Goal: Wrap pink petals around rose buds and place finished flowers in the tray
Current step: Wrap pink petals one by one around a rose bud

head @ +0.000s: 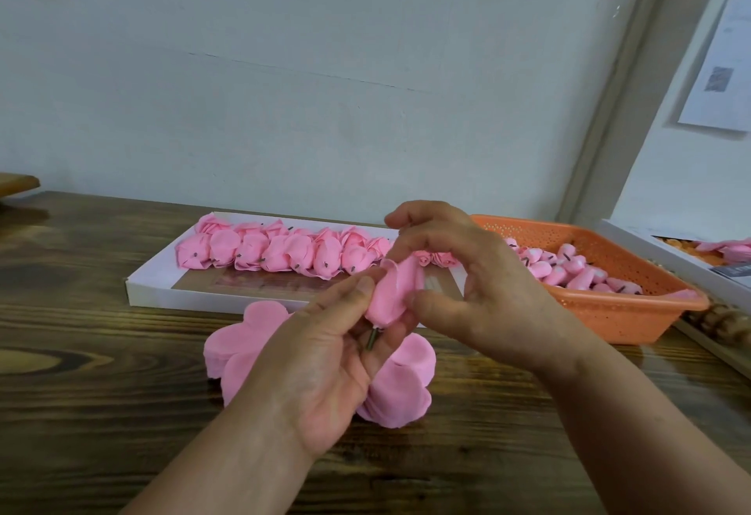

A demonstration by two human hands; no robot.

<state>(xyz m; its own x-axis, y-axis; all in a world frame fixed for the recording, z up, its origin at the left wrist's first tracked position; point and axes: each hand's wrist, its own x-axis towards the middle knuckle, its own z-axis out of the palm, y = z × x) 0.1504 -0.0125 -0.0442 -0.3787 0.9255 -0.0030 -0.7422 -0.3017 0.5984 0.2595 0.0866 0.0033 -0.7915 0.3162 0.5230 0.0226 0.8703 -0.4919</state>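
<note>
A plain pale blue-grey wall [304, 67] fills the upper half of the frame, faintly scuffed. A grey frame strip [613, 99] runs diagonally at the upper right, with a printed sheet of paper [723, 55] pinned beyond it. Across the lower half spreads a dark wooden table [89, 372] with bold grain. Light is soft and even.
</note>
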